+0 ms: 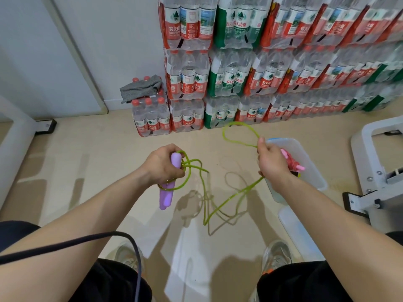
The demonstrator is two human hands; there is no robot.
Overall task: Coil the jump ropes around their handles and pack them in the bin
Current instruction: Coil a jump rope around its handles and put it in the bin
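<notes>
My left hand (162, 164) grips the purple handles (167, 196) of a jump rope, held upright, with a few loops of the green rope (205, 199) wound around them. The rest of the green rope hangs down in a slack loop and rises to my right hand (271, 161), which pinches it; another loop arcs up above that hand. Just right of my right hand stands a clear plastic bin (305, 158) on the floor, and inside it lies a coiled pink jump rope (292, 163).
Stacked packs of bottled water (239, 73) line the wall ahead, a grey cloth (140, 87) on the lowest pack. The bin's lid (298, 227) lies on the floor by my right foot. A grey metal frame (379, 171) stands at right. A dark cable (87, 238) crosses my left arm.
</notes>
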